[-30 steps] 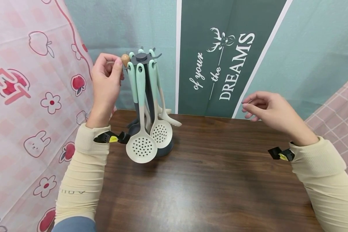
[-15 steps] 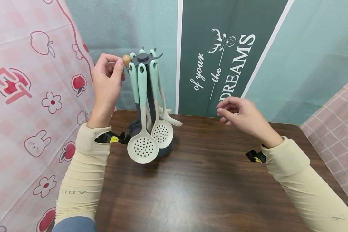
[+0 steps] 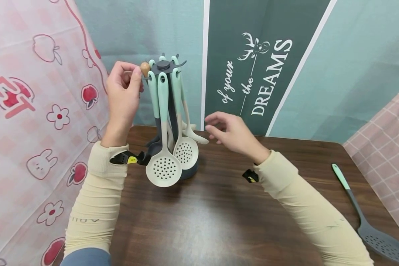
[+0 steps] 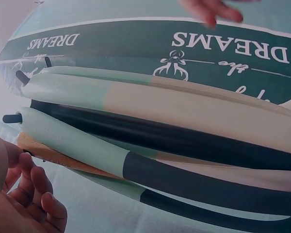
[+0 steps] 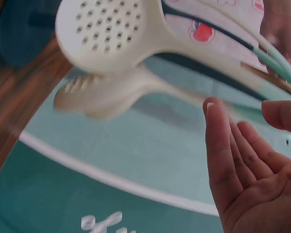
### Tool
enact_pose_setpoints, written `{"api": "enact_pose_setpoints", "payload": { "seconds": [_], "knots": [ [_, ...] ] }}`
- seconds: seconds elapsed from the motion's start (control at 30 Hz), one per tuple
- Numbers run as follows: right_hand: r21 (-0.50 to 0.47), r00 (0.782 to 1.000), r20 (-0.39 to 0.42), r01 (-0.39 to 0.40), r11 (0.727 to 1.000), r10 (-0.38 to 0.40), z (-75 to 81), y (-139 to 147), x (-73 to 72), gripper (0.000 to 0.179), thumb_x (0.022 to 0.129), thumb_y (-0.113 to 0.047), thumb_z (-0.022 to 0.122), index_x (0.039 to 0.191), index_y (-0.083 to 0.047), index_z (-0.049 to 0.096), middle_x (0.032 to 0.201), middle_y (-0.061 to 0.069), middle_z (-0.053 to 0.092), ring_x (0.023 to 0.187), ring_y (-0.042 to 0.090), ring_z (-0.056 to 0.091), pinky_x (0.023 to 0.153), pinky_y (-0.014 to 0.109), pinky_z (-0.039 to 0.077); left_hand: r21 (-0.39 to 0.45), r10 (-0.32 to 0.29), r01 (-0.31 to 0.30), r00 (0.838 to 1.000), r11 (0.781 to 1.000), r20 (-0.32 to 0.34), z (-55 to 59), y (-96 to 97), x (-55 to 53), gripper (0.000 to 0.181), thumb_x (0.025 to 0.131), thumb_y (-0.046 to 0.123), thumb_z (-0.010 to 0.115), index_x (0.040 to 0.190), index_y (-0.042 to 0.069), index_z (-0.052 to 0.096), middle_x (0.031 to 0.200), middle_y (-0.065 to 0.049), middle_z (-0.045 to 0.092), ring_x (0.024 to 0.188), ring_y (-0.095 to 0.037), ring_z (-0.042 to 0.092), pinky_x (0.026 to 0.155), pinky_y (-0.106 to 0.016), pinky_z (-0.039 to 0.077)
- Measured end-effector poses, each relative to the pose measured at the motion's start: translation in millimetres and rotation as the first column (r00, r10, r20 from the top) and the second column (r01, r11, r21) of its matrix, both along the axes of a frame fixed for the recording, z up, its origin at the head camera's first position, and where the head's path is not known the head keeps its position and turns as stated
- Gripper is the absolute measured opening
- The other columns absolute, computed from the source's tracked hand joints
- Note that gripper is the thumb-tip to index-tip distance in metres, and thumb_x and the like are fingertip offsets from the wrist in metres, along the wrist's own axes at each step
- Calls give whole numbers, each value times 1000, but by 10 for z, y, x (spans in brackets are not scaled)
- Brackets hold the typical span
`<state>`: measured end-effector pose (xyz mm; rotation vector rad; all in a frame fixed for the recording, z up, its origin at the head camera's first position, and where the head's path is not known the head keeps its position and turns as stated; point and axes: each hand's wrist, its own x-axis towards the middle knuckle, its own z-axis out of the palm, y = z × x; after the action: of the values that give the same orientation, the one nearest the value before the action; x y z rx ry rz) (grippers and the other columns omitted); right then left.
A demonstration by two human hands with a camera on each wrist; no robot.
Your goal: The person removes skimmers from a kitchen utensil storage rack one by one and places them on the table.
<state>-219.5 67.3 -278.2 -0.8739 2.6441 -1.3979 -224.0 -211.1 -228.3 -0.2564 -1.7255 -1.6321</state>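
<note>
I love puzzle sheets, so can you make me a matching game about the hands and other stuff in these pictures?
Things:
1. left hand
2. right hand
3. grey cooking tool
4. deer

Matches:
A. in the air, holding nothing
B. printed on the dark green cloth
C. pinching a wooden handle
D. lying on the table

Right pairs: 1-C, 2-A, 3-D, 4-B

Dark grey utensil rack (image 3: 163,66): upright on its base. Clock positions from its hub, head view. Wooden handle (image 3: 145,69): tan, rounded end up, at 9 o'clock. Front skimmer (image 3: 163,170): cream, perforated, mint-gripped, hanging head down at 6. Second skimmer (image 3: 185,151): matching, head down, between 5 and 6.
</note>
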Motion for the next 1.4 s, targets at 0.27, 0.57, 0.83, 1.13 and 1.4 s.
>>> {"api": "enact_pose_setpoints", "payload": {
  "seconds": [0.27, 0.57, 0.83, 1.13, 1.4],
  "knots": [
    [20, 996, -83, -32, 999, 33, -129, -414, -70, 39, 100, -14, 64, 137, -3, 59, 119, 11, 71, 83, 22, 73, 63, 32, 58, 1, 8, -8, 1000, 1000, -7, -13, 0, 1, 8, 101, 11, 63, 93, 13, 64, 71, 0, 56, 68, -16, 53, 67, -27, 43],
    [66, 995, -79, -54, 996, 59, -211, -622, -93, 36, 100, -14, 65, 134, -2, 60, 113, 10, 74, 80, 22, 72, 74, 33, 57, 1, 26, -26, 1000, 1000, -11, -7, 0, 15, 9, 100, 10, 63, 92, 13, 64, 71, 0, 57, 68, -15, 53, 68, -27, 44],
    [95, 993, -110, -33, 995, 43, -307, -669, -105, 25, 101, -15, 65, 122, -5, 58, 112, 11, 74, 84, 20, 72, 75, 34, 56, -8, 29, -29, 999, 1000, -31, -10, 18, 33, 8, 100, 10, 63, 92, 12, 63, 71, 1, 57, 67, -15, 53, 67, -26, 44],
    [144, 990, -130, -29, 989, 48, -356, -633, -105, 13, 104, -17, 60, 110, -9, 52, 107, 9, 76, 82, 16, 71, 65, 32, 52, -68, 44, -53, 992, 996, -120, -43, 30, 54, 10, 101, 9, 62, 91, 9, 63, 71, 7, 57, 64, -13, 52, 63, -26, 43],
    [292, 938, -338, 25, 956, 79, -293, -565, -42, 10, 104, -13, 55, 108, -6, 50, 96, 8, 75, 68, 16, 67, 57, 32, 50, -84, 60, -70, 991, 994, -118, -43, 33, 70, 10, 101, 9, 62, 91, 8, 63, 70, 7, 57, 64, -13, 53, 61, -25, 42]
  ]
}}
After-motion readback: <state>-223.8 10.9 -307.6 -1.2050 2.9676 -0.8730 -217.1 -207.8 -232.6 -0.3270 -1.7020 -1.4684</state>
